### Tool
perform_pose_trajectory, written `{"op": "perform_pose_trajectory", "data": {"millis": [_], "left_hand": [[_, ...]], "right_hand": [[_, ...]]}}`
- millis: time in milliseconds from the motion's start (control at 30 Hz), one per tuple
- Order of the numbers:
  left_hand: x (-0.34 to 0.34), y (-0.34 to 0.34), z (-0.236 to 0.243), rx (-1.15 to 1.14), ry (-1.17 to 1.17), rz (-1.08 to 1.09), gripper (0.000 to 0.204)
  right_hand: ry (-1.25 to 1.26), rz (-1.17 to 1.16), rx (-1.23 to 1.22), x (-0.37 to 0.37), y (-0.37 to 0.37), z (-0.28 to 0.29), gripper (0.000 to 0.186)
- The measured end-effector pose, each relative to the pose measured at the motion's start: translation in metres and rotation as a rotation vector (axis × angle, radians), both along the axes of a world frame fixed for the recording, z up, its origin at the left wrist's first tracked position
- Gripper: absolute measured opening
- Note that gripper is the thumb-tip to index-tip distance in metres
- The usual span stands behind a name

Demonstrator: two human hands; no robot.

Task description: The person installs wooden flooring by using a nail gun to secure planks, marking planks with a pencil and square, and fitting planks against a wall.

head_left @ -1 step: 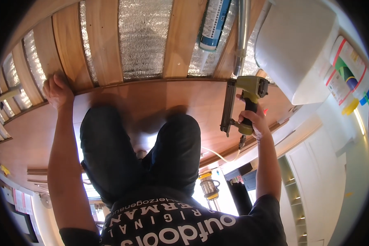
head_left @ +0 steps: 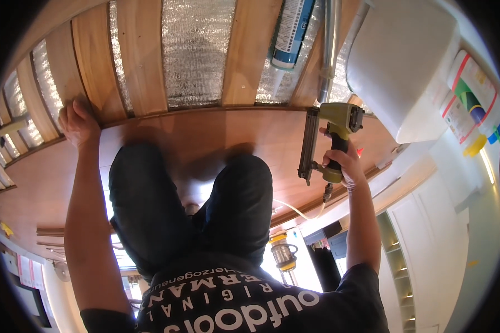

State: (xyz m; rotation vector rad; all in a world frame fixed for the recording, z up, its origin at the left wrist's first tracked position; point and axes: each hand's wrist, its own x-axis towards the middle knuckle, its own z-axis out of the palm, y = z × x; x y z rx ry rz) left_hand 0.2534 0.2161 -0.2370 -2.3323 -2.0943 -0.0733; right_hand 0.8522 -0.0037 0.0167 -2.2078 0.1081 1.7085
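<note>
My right hand (head_left: pixel 343 161) is wrapped round the black grip of an olive-green air nail gun (head_left: pixel 347 117). Its long dark magazine stands to the left of the grip, and a pale air hose (head_left: pixel 300 212) runs from the fitting below. The gun's head is close to the far edge of a reddish-brown wood panel (head_left: pixel 189 125). At that panel's far left edge, my left hand (head_left: pixel 79 122) has its fingers curled over the edge, against the wooden slats (head_left: pixel 97 66). Its fingertips are partly hidden.
Silver foil insulation (head_left: pixel 191 53) shows between the slats. A blue-and-white sealant cartridge (head_left: pixel 290 36) and a metal tube (head_left: pixel 328 50) lie across them. At right are a white padded block (head_left: pixel 403 66) and white bottles (head_left: pixel 475 89). My bent knees (head_left: pixel 241 188) are over the panel.
</note>
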Motion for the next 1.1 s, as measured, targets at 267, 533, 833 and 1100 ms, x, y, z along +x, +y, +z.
{"op": "perform_pose_trajectory", "data": {"millis": [267, 533, 833, 1100], "left_hand": [[-0.001, 0.001, 0.002, -0.017, -0.019, -0.008, 0.040], [-0.009, -0.001, -0.002, -0.015, 0.008, 0.017, 0.041], [-0.006, 0.000, -0.003, 0.003, -0.003, 0.001, 0.038], [-0.007, 0.001, -0.003, 0.005, -0.002, -0.006, 0.037]], "right_hand": [[0.136, 0.074, -0.056, 0.013, 0.018, -0.001, 0.056], [-0.052, 0.054, 0.026, 0.010, 0.005, 0.013, 0.054], [0.058, 0.017, -0.031, 0.019, 0.006, 0.000, 0.060], [0.148, 0.107, -0.084, 0.033, 0.019, -0.004, 0.052]]}}
